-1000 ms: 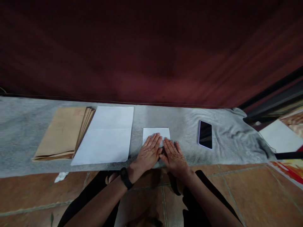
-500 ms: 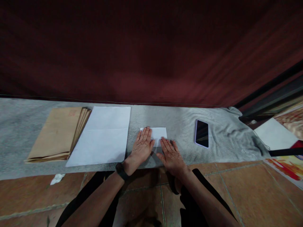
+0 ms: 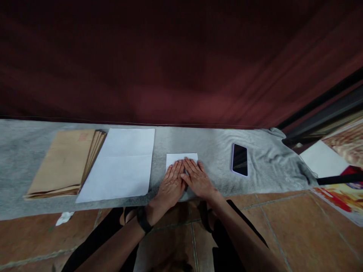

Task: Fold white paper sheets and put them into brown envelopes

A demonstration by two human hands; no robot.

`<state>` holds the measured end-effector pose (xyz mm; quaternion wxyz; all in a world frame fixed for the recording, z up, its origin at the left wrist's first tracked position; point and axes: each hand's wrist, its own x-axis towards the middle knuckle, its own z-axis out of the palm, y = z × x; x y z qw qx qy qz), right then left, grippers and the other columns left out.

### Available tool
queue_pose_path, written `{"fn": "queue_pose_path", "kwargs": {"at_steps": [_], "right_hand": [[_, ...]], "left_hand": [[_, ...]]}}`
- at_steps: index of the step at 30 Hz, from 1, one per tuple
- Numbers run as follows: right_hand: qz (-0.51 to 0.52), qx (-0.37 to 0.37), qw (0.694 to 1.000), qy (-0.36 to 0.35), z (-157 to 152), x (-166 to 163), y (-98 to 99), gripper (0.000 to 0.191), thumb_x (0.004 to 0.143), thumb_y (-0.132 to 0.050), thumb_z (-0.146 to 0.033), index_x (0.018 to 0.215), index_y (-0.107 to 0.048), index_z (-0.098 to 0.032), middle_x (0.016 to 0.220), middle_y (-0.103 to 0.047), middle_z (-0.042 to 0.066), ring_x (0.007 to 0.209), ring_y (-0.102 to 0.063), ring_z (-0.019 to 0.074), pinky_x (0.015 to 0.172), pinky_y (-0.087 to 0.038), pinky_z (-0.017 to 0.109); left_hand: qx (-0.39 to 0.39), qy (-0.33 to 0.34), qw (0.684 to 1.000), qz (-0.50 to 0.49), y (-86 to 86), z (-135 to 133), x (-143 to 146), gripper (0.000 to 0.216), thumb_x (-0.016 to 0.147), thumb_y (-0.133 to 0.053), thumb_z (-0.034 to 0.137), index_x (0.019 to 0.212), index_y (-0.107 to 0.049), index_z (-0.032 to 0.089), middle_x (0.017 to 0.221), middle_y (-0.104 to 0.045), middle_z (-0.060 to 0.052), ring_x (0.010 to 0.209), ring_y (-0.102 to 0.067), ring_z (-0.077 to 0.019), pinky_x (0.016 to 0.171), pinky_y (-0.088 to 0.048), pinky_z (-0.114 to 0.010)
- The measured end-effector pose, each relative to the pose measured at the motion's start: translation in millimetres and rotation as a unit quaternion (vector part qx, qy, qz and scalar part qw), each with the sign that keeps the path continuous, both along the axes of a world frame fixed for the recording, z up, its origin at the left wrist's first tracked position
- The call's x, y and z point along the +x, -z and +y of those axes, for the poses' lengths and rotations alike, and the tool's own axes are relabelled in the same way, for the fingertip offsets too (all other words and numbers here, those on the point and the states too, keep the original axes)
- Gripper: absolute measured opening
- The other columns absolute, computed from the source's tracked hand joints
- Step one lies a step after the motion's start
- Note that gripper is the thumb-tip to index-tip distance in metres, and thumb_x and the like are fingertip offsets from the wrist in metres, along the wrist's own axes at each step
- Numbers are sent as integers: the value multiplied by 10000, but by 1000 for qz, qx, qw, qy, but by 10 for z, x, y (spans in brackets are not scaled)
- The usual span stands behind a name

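Note:
A small folded white paper point(image 3: 180, 158) lies on the grey cloth point(image 3: 210, 145) in front of me. My left hand point(image 3: 171, 185) lies flat on its near left part with the fingers stretched out. My right hand point(image 3: 196, 179) lies flat beside it on the paper's right part, fingers extended, its fingertips touching those of the left hand. A black band sits on my left wrist. Most of the paper is hidden under both hands.
A large white sheet point(image 3: 120, 164) lies left of the folded paper, and a stack of brown envelopes point(image 3: 66, 162) further left. A phone point(image 3: 239, 164) lies face up to the right. A dark red curtain hangs behind. Tiled floor lies below the cloth's near edge.
Both hands have drawn together over the folded paper: the right hand slid left and forward onto it, and the left hand came back slightly. The view shifted a little.

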<state>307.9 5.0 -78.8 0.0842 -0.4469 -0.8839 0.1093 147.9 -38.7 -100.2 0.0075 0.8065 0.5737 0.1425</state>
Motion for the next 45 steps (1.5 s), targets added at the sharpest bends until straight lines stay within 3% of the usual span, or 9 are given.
{"fn": "queue_pose_path", "kwargs": {"at_steps": [12, 21, 30, 34, 40, 45], "right_hand": [[-17, 73, 996, 57, 109, -50, 187, 615, 1075, -329, -454, 1593, -280, -127, 1633, -321, 138, 1526, -275, 256, 1242, -194, 503], [-10, 86, 992, 92, 138, 25, 210, 641, 1068, -333, -475, 1588, -290, -103, 1621, -339, 166, 1490, -339, 305, 1211, -226, 541], [-5, 105, 987, 120, 109, 102, 223, 672, 1061, -345, -495, 1564, -329, -49, 1590, -384, 208, 1476, -362, 324, 1204, -266, 535], [5, 98, 989, 114, 99, 95, 152, 656, 1068, -315, -489, 1567, -331, -63, 1589, -389, 198, 1483, -359, 310, 1219, -256, 539], [20, 49, 999, -3, -3, 14, 41, 620, 1070, -321, -470, 1610, -242, -174, 1632, -345, 101, 1522, -287, 221, 1251, -241, 480], [9, 38, 999, -15, -57, -22, 94, 637, 1068, -332, -464, 1615, -210, -160, 1636, -328, 113, 1527, -275, 213, 1254, -227, 482]], "left_hand": [[4, -30, 999, -10, -49, 15, -67, 575, 1028, -355, 342, 1497, -401, 13, 1589, -383, -219, 1525, -280, -292, 1228, -317, -496], [-29, -73, 997, 21, -136, 205, -133, 628, 1034, -326, 410, 1519, -376, 14, 1600, -370, -205, 1522, -289, -300, 1243, -249, -520], [-28, -122, 992, 27, -121, 299, -196, 613, 1034, -302, 375, 1525, -369, 15, 1606, -351, -203, 1518, -295, -303, 1251, -221, -521], [-9, -94, 995, 14, -127, 276, -151, 610, 1025, -318, 344, 1522, -366, -7, 1596, -364, -221, 1524, -277, -306, 1249, -247, -511], [-6, 11, 1000, 0, -54, 59, 6, 611, 975, -342, 199, 1555, -298, 12, 1606, -364, -203, 1527, -277, -262, 1246, -287, -473], [-15, 23, 1000, 6, -16, -9, 20, 620, 971, -345, 193, 1552, -282, -14, 1596, -365, -234, 1524, -281, -279, 1234, -303, -495]]}}
